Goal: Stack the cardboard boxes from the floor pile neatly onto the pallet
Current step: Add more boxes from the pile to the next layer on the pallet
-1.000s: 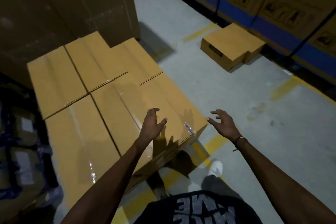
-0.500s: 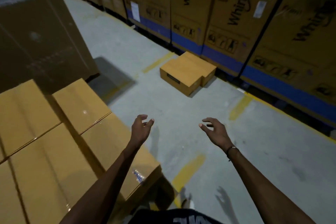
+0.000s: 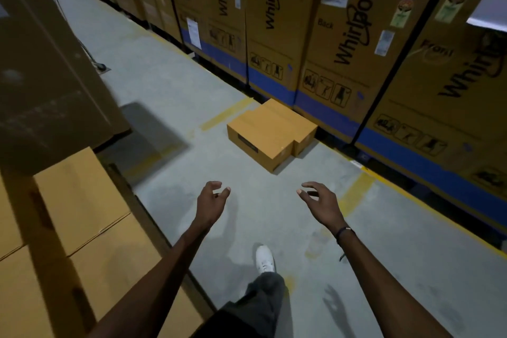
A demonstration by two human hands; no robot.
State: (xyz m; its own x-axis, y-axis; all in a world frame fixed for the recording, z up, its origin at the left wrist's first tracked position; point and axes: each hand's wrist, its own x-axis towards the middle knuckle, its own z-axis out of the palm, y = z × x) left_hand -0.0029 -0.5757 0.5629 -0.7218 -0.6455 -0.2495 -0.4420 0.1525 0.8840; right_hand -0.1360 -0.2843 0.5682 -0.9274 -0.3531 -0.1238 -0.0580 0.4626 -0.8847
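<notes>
Two flat cardboard boxes [image 3: 264,136] lie side by side on the grey floor ahead, close to the big cartons on the right. A layer of stacked cardboard boxes [image 3: 82,228] fills the lower left; the pallet under it is hidden. My left hand [image 3: 211,204] and my right hand [image 3: 321,204] hover over bare floor, well short of the floor boxes. Both hold nothing, fingers loosely spread and slightly curled. A dark band sits on my right wrist.
Tall Whirlpool cartons [image 3: 343,44] with blue bases line the right side. A large brown carton [image 3: 46,77] stands at the left behind the stack. Yellow floor lines [image 3: 356,195] cross the aisle. My white shoe [image 3: 264,258] steps forward.
My view has swung from the stacked boxes toward the two floor boxes, which now look nearer. Both hands left the stack's edge and stay empty over the floor.
</notes>
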